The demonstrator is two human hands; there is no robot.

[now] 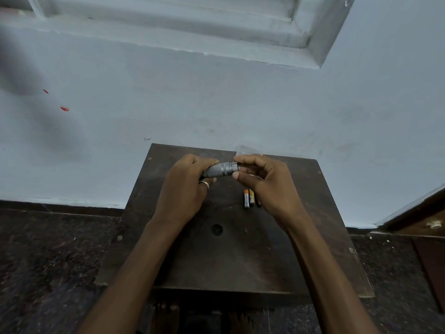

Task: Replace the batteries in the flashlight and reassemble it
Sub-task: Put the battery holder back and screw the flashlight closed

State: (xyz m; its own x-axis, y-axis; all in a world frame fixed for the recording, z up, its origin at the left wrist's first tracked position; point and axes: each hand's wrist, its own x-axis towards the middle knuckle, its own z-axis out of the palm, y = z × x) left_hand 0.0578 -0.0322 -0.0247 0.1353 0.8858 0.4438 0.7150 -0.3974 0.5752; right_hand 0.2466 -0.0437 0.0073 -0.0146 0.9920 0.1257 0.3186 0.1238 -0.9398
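Head view, flashlight: you have the grey knurled flashlight (pixel 220 169) lifted above the dark wooden table (pixel 240 256), lying roughly level between your two hands, with its ringed end pointing to your right.
Head view, left hand: your left hand (pixel 187 186) is wrapped closed around the barrel, a ring showing on one finger; this grip looks meant to keep the body from turning while the other hand works on the end.
Head view, right hand: your right hand (pixel 262 182) is half curled, thumb and forefinger pinched on the ringed end of the flashlight and the other fingers loose. You seem to be turning that end piece; whether on or off cannot be told from this view.
Head view, batteries: a few small batteries (pixel 250 198) lie side by side on the table just below your right hand, partly hidden by it, close enough to pick up without shifting your grip much. Whether they are old or new is not readable.
Head view, far edge: something clear and plastic-like (pixel 245 151) sits at the table's back edge behind your fingers; too faint to identify.
Head view, caution: hold the flashlight over the table so loose parts land there, not on the floor.
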